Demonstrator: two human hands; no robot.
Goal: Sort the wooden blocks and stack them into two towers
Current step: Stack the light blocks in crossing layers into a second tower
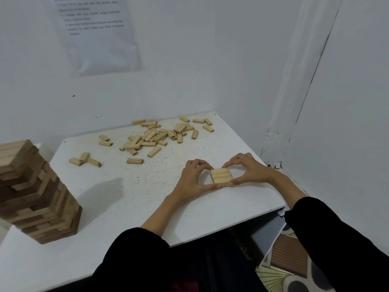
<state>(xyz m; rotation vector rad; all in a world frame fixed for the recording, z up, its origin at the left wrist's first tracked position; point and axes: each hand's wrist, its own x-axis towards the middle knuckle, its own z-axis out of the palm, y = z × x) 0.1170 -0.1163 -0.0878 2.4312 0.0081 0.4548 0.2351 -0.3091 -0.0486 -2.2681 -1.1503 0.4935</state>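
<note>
I am watching both hands closing around the layer of pale blocks (221,175) at the front right of the white table (130,207). The left hand (192,178) is pinching its left side and the right hand (248,169) its right side, with the thumbs nearly meeting at the near edge. The layer is lying flat, three light-wood blocks side by side. A tall tower (35,192) of darker, mixed-tone blocks is standing far left, well apart. Loose pale blocks (151,135) are lying scattered toward the back wall, beneath a printed sheet (99,32).
</note>
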